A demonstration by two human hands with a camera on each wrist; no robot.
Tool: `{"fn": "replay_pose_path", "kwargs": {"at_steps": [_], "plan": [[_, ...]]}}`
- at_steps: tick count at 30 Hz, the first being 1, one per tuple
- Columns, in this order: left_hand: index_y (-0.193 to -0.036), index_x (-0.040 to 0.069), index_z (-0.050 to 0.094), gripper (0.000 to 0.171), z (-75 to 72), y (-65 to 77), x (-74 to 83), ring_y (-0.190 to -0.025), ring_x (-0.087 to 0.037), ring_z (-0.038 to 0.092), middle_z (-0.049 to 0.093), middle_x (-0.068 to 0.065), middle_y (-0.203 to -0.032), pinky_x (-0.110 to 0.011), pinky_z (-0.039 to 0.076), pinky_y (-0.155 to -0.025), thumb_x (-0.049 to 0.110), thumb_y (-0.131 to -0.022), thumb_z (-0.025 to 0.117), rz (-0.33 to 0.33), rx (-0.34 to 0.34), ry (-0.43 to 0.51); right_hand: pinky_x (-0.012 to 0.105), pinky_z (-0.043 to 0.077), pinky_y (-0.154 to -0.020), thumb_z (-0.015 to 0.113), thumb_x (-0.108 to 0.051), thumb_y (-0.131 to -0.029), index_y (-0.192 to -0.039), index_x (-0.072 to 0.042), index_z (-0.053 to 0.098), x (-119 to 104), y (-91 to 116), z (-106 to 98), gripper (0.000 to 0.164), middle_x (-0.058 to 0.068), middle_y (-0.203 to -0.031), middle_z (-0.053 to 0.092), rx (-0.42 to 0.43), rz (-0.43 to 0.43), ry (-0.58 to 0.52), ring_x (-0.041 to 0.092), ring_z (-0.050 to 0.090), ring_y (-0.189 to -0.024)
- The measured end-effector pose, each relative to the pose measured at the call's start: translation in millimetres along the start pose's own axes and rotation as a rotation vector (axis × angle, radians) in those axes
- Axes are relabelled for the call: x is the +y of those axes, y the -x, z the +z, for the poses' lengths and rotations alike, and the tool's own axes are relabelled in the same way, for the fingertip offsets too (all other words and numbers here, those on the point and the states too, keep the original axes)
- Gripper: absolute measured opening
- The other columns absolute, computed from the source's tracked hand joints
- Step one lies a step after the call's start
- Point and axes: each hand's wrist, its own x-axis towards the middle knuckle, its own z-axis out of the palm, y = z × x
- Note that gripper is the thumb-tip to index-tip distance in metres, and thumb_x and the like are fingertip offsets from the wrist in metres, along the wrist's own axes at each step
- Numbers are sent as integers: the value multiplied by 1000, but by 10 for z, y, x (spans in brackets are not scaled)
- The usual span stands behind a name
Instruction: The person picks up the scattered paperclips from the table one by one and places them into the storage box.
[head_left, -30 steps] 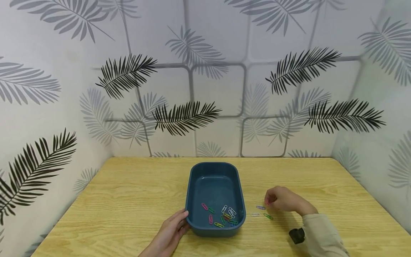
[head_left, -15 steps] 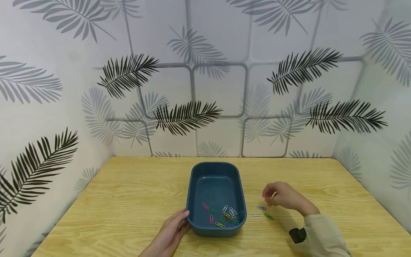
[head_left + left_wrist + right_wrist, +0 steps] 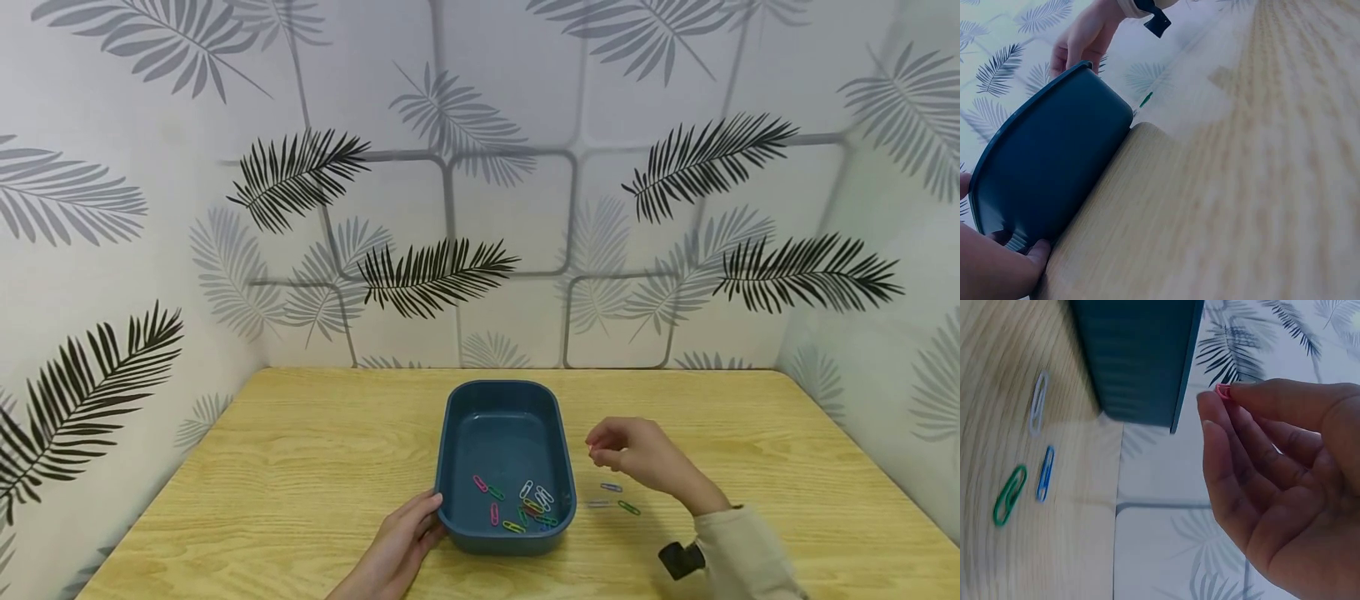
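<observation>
A dark blue rectangular bin (image 3: 498, 450) stands on the wooden table, with several coloured paper clips (image 3: 532, 504) inside near its close end. My left hand (image 3: 401, 542) holds the bin's near left corner, thumb at the rim and fingers against the outer wall (image 3: 1054, 144). Between thumb and fingertips, my right hand (image 3: 645, 454) pinches a pink paper clip (image 3: 1225, 392), raised above the table to the right of the bin. On the table below it lie a white paper clip (image 3: 1038, 403), a blue paper clip (image 3: 1045, 474) and a green paper clip (image 3: 1010, 495).
The wooden table (image 3: 322, 433) reaches back to a wall (image 3: 510, 208) with a leaf pattern, and side walls flank it. A black device with a strap (image 3: 681, 560) is at the right sleeve's cuff.
My right hand has lifted the pink paper clip off the table and moved left towards the bin. My left hand and the bin have stayed in place.
</observation>
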Motion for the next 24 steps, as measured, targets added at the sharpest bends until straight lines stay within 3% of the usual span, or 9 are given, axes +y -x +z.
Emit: {"fn": "replay_pose_path", "kwargs": {"at_steps": [6, 12, 24], "plan": [[-145, -16, 21, 65, 1, -1, 1, -140, -39, 23, 24, -31, -151, -42, 31, -112, 24, -102, 49, -1, -6, -2, 25, 54, -61, 67, -2, -89, -95, -3, 69, -146, 5, 61, 7, -1, -83, 67, 34, -56, 26, 17, 63, -73], [-145, -16, 22, 65, -2, 0, -6, -139, -37, 26, 26, -31, -150, -41, 33, -111, 25, -102, 49, 6, -11, -5, 25, 55, -58, 67, 1, -88, -95, 0, 68, -238, 13, 143, 7, 0, -82, 67, 43, -65, -32, 15, 63, -70], [-145, -16, 23, 65, -9, -5, 3, -139, -40, 25, 29, -31, -148, -43, 33, -111, 25, -102, 49, -7, -15, -29, 25, 54, -62, 71, -7, -88, -90, -5, 68, -341, 16, 310, 3, -1, -82, 67, 50, -78, -114, 17, 63, -73]]}}
